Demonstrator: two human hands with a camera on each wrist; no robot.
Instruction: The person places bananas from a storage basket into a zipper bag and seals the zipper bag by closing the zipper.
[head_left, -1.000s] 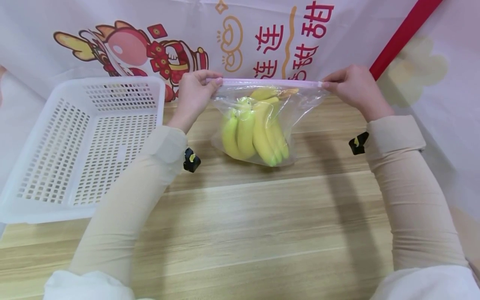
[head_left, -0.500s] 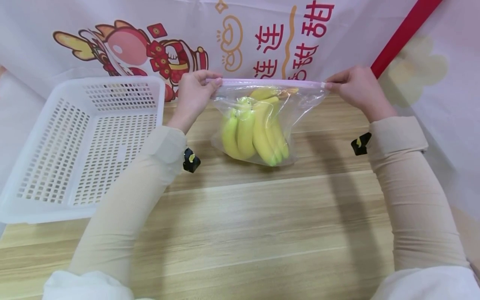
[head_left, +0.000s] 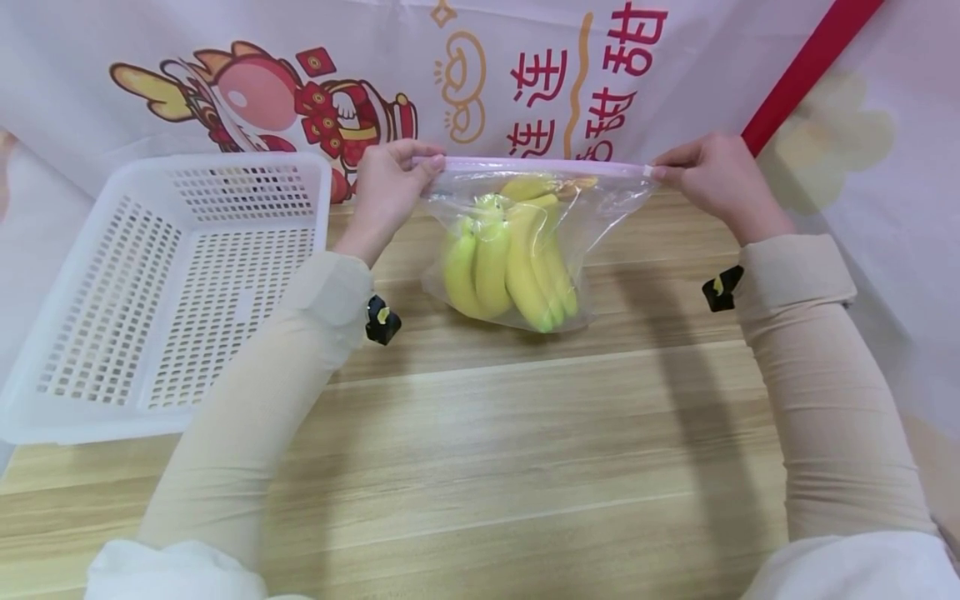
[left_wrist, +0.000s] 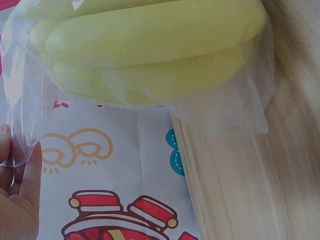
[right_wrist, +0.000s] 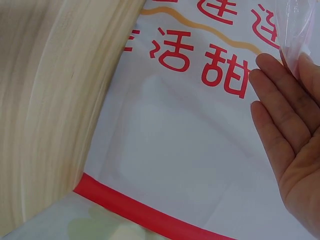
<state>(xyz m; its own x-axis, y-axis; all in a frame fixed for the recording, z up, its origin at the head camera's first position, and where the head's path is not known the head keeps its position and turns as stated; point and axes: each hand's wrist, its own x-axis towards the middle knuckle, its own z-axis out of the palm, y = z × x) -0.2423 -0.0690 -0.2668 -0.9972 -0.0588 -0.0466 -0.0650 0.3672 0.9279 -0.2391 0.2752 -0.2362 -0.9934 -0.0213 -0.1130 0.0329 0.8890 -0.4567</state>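
A clear zip bag (head_left: 600,200) with a pink top strip holds several yellow bananas (head_left: 491,267), green at their tips. My left hand (head_left: 390,187) pinches the strip's left end between thumb and fingers. At the opposite end, by a small white slider (head_left: 648,171), my right hand (head_left: 716,179) pinches the bag's corner. The strip is drawn straight between both hands. In the left wrist view the bananas (left_wrist: 150,50) fill the top, with the left hand (left_wrist: 20,200) at the lower left. Thumb and forefinger of the right hand (right_wrist: 295,110) grip the film in the right wrist view.
A white plastic basket (head_left: 240,242) with slotted walls stands at the left on the wooden table (head_left: 510,450). Behind the table's far edge hangs a white printed cloth (head_left: 480,75) with red lettering and a cartoon figure.
My right hand has shifted slightly to the right, along with the white slider at its fingertips. The left hand, bag and bananas look the same.
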